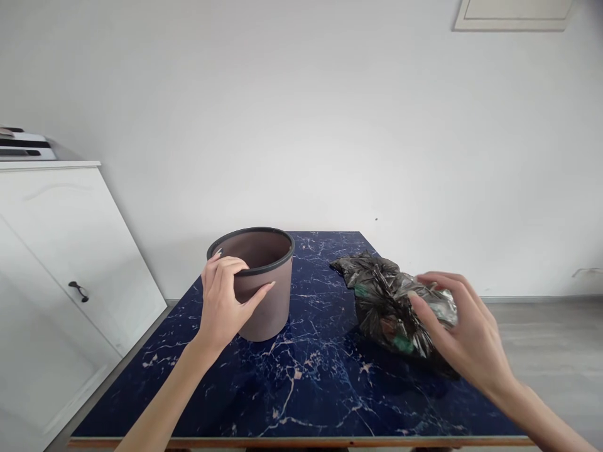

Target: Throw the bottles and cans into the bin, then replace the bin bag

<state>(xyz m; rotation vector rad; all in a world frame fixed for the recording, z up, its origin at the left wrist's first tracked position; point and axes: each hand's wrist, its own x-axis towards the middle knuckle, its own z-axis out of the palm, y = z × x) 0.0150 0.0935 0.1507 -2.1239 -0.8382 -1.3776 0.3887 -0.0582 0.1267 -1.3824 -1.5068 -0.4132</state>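
Note:
A brown-grey trash bin (266, 301) with a dark rim stands upright on the left part of the table. My left hand (225, 295) grips its near left rim, fingertips over the edge and thumb against the outer wall. Inside, the visible upper wall is bare; the bottom is hidden. To the right lies a full, crumpled black garbage bag (384, 307), thin enough to show green, reddish and pale contents. My right hand (464, 333) is curled around the bag's right end, thumb and fingers on a lighter, shiny part. Part of that grip is hidden.
Both things rest on a dark blue marble-patterned table (301, 402) that reaches a white wall (301, 125). A white cabinet (61, 270) with a black handle is at left, a device (26, 147) on top. Grey floor (556, 351) shows at right.

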